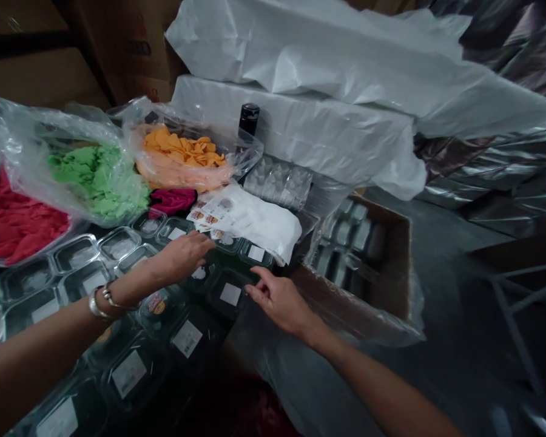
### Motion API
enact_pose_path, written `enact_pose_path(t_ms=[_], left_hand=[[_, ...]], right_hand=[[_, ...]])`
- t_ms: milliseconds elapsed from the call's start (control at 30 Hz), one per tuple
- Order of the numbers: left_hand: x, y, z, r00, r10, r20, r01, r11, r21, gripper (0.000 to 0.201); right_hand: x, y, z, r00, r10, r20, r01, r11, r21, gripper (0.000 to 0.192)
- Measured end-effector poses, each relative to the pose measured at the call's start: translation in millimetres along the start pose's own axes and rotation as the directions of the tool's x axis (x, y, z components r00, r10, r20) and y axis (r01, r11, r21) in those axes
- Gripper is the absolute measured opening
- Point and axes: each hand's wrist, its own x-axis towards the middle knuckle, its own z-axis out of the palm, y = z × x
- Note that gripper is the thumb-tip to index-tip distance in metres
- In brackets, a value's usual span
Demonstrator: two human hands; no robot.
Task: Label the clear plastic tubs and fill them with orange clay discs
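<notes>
Rows of clear plastic containers point(102, 355), many with white labels point(187, 338) and some with round colored stickers point(156, 303), cover the dark table. My left hand point(187, 256) hovers above the far row, its fingers loosely extended to the right and nothing visible in them. To its right, my right hand point(279, 298) is beside a labeled container point(227, 294) at the table's edge. Its index finger and thumb are apart, with nothing visible between them. Sheets of white sticker backing point(259, 221) with round stickers lie just beyond both hands.
Clear bags hold red point(22, 215), green point(100, 182) and orange pieces point(182, 149) at the back left. A black cylinder point(249, 118) stands behind stacked clear plastic lids or containers point(279, 182). At right is an open cardboard box point(403, 261) with stacked plastic containers.
</notes>
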Motion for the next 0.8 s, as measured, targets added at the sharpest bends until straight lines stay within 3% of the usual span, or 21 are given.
enact_pose_path(t_ms=[67,133,200,233,333,400,567,633,800], left_hand=[[-18,1,-6.0,0.996,-0.064,-0.059,0.064,0.998,-0.006,0.017],[-47,2,-9.8,0.992,-0.119,-0.031,0.117,0.991,-0.057,0.019],[-76,5,-9.4,0.989,-0.109,0.097,0.118,0.989,-0.094,0.029],[-88,6,-7.8,0.981,-0.086,0.173,0.104,0.990,-0.092,0.039],[-107,11,0.6,0.947,-0.052,0.316,0.066,0.997,-0.033,0.066],[-109,14,6.3,0.935,-0.052,0.351,0.061,0.998,-0.014,0.070],[-105,16,9.5,0.940,-0.026,0.340,0.051,0.997,-0.063,0.070],[-107,15,7.4,0.949,-0.038,0.313,0.077,0.990,-0.116,0.067],[-113,12,5.7,0.979,-0.113,0.168,0.151,0.960,-0.235,0.051]], right_hand=[[-14,0,-4,0.993,-0.049,-0.107,0.043,0.997,-0.061,0.034],[-32,-8,1,0.973,-0.184,-0.137,0.177,0.982,-0.060,0.030],[-47,-25,16,0.921,-0.389,-0.022,0.388,0.920,-0.053,0.035],[-52,-35,25,0.872,-0.483,0.074,0.488,0.871,-0.065,0.048],[-53,-65,53,0.758,-0.565,0.324,0.630,0.763,-0.144,0.086],[-48,-76,65,0.750,-0.532,0.393,0.635,0.745,-0.204,0.090],[-43,-75,70,0.762,-0.504,0.406,0.634,0.708,-0.312,0.059],[-42,-69,69,0.754,-0.521,0.400,0.647,0.694,-0.316,0.056],[-42,-62,70,0.790,-0.491,0.367,0.602,0.735,-0.312,0.080]])
